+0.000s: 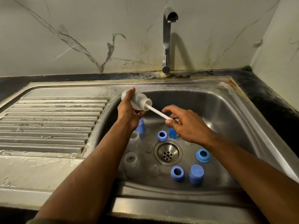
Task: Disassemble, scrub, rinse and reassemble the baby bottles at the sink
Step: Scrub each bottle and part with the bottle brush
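My left hand grips a clear baby bottle held on its side over the sink basin, mouth pointing right. A white brush handle sticks out of the bottle's mouth, and my right hand pinches its outer end. On the basin floor lie blue collar rings, blue caps, and two more clear bottles. Faint clear teats rest near the drain.
A chrome tap stands behind the basin with no water running. The ribbed, wet draining board lies to the left. A dark counter and marble-look walls close in at the back and right.
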